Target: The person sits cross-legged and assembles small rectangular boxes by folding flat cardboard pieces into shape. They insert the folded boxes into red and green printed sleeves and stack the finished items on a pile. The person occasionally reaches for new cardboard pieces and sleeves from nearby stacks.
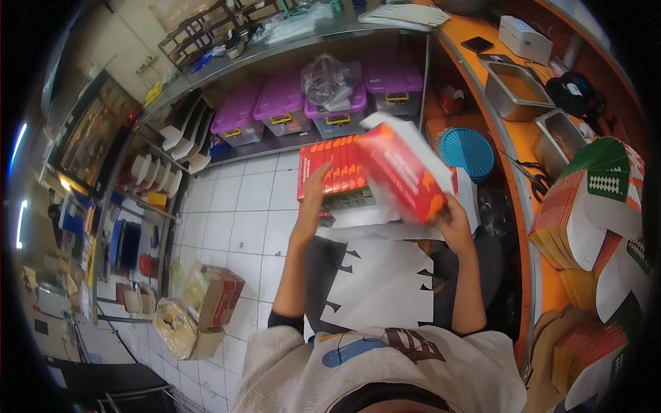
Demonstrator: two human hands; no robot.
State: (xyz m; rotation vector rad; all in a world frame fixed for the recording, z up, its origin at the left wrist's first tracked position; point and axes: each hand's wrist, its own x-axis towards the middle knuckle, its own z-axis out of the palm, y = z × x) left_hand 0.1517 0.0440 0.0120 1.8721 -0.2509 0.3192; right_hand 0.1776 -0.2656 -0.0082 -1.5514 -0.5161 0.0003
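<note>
My right hand grips a folded red and white cardboard box by its lower corner, holding it tilted in the air. My left hand reaches up to a row of red flat boxes standing on a crate in front of me, its fingers touching their front face. A white die-cut cardboard sheet lies flat on my lap, below both hands.
Stacks of flat red, orange and green box blanks lean at the right by an orange counter with metal trays. Purple-lidded tubs sit under a steel shelf ahead. A torn carton stands on the tiled floor at left.
</note>
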